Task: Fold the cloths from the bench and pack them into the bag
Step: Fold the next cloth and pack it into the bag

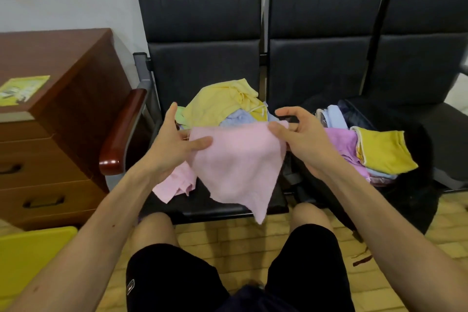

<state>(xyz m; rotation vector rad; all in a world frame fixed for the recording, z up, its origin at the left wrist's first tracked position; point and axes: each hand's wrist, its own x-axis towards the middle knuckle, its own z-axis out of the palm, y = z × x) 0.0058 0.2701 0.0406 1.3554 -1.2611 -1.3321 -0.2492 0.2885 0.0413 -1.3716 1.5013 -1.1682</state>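
Observation:
A pink cloth (238,164) hangs in the air over the front of the black bench (202,63). My left hand (174,144) pinches its left top corner with the thumb on top. My right hand (301,139) pinches its right top corner. Behind it on the left seat lies a heap of loose cloths, with a yellow one (220,101) uppermost and a light blue one (238,116) below. A second pink cloth (174,182) lies under my left wrist. The black bag (410,197) stands open on the middle seat, holding folded cloths with a folded yellow one (382,149) on top.
A brown wooden drawer cabinet (50,134) stands left of the bench, with a yellow-green leaflet (22,90) on it. The bench's wooden armrest (121,134) is close to my left forearm. A yellow object (30,256) sits at the lower left. My knees are under the cloth.

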